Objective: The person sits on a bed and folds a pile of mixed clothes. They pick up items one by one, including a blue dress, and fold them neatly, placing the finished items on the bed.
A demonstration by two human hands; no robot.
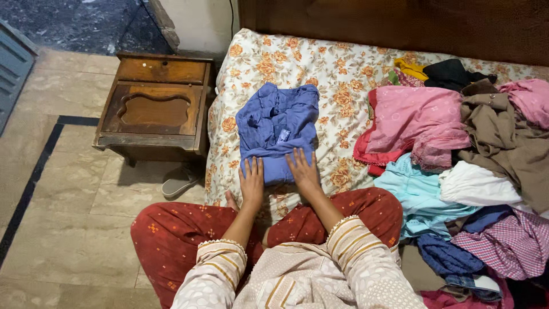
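You sit at the edge of a bed covered with a cream sheet printed with orange flowers, its dark wooden headboard running along the top of the view. To your left a tiled floor carries a low wooden nightstand, with a grey slipper lying just beside the bed's corner.

The right half of the bed holds a loose pile of clothes: a brown garment draped over the far side, a pink one spread nearer the middle, a pale turquoise piece below it, then white, checked and dark blue pieces tumbled toward your knee. They lie crumpled and overlapping, as unsorted laundry would.

Apart from that heap, straight in front of you, lies the blue garment, folded into a rough rectangle on a bare patch of sheet. That flat spot gives it room to stay squared, well clear of the pile.

Your legs, in red patterned trousers, are drawn up against the mattress, so the garment's near edge sits within easy reach.

Your left hand and right hand rest side by side on that near edge, palms down, fingers spread flat. Neither grip is clenched or grasping anything; both are released and pressing the cloth, which seems meant to flatten the fold.
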